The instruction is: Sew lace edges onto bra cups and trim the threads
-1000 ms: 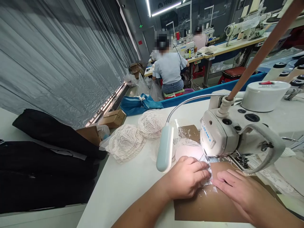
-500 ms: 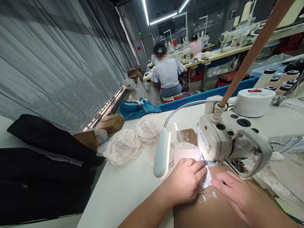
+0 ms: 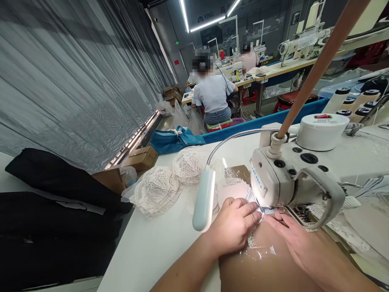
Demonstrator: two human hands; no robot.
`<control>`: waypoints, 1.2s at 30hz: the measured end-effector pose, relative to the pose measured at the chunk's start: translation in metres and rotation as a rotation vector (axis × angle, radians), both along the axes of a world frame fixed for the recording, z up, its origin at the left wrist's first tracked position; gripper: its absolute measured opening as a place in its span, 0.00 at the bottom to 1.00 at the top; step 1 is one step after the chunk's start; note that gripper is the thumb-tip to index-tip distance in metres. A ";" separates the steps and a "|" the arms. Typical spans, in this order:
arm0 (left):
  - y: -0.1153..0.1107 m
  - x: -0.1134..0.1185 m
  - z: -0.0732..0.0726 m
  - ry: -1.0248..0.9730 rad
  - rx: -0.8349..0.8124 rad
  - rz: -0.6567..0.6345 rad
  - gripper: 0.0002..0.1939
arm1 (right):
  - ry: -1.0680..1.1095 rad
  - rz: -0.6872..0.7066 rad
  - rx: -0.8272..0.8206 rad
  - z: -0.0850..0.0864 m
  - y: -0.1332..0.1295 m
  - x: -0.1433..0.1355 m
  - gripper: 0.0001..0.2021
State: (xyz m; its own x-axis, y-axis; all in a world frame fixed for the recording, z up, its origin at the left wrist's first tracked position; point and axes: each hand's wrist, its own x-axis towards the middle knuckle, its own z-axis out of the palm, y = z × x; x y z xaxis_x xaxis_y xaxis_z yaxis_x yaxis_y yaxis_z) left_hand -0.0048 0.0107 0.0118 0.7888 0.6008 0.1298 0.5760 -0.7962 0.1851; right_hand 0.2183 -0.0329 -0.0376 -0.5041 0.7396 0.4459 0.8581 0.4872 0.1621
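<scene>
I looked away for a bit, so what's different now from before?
The right hand slid forward, closer to the sewing machine. The left hand edged forward too, still on the white cloth, which now sticks out less toward the person. The lamp and lace pile stayed put.

White tube lights [image 3: 207, 24] glare overhead in a dim grey room. A small lamp [image 3: 203, 200] lights the white fabric [image 3: 251, 196] brightly; glossy film [image 3: 258, 250] glints. Black cloth [image 3: 60, 227] sinks into shadow. The wide-angle view stretches at its edges (background heads [image 3: 203, 65] are pixelated), with distant details soft.
</scene>
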 end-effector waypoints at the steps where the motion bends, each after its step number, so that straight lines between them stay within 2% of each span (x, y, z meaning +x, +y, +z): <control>1: 0.001 0.000 0.000 -0.006 -0.006 0.012 0.17 | -0.007 0.000 0.002 -0.001 0.000 0.001 0.29; 8: 0.001 0.000 -0.001 -0.004 0.015 0.052 0.19 | 0.051 -0.014 -0.197 -0.013 -0.004 0.009 0.30; 13: 0.000 0.000 0.001 0.033 0.070 0.072 0.17 | 0.141 0.014 -0.221 -0.012 -0.004 0.011 0.28; 17: -0.007 0.000 0.011 0.109 0.063 0.153 0.20 | 0.224 0.045 -0.227 -0.008 -0.003 0.012 0.24; 20: -0.016 0.000 0.025 0.164 -0.020 0.205 0.24 | 0.272 0.049 -0.223 -0.006 -0.003 0.012 0.22; 24: -0.025 0.002 0.034 0.164 -0.119 0.192 0.15 | 0.307 0.092 -0.261 0.000 -0.005 0.013 0.21; 27: -0.026 0.006 0.027 0.087 -0.096 0.174 0.12 | 0.320 0.155 -0.282 0.004 -0.005 0.012 0.20; 31: -0.026 0.011 0.014 0.024 -0.066 0.136 0.15 | 0.336 0.224 -0.296 0.005 -0.006 0.011 0.20; 36: -0.029 0.018 0.010 0.043 -0.059 0.155 0.16 | 0.283 0.263 -0.348 0.003 -0.010 0.011 0.18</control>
State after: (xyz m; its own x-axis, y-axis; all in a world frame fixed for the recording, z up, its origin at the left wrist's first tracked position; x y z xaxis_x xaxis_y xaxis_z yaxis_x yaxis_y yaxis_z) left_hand 0.0130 -0.0184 0.0215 0.6905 0.7209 0.0589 0.6992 -0.6861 0.2009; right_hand 0.2292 -0.0434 -0.0345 -0.5881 0.7328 0.3422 0.6863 0.6760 -0.2683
